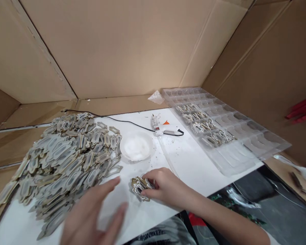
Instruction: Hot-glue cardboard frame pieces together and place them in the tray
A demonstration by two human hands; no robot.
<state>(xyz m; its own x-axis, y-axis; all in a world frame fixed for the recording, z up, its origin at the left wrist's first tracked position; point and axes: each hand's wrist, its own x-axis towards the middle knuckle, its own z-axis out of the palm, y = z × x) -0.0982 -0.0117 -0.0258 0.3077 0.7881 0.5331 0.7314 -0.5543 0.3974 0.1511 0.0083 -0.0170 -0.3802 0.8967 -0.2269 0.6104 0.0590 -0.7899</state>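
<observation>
My right hand (163, 186) rests on the white board (188, 160) with its fingers pinched on a small stack of ornate frame-shaped pieces (139, 187). My left hand (91, 214) hovers low at the front, fingers spread and open, holding nothing, just left of that stack. A big heap of the same grey and gold pieces (63, 160) covers the left side of the board.
A white round dish (137, 146) sits mid-board. Behind it lies a white glue gun (165, 128) with a black cord. A clear compartment tray (219, 126) at the right holds several pieces. Cardboard walls (132, 47) enclose the back and sides.
</observation>
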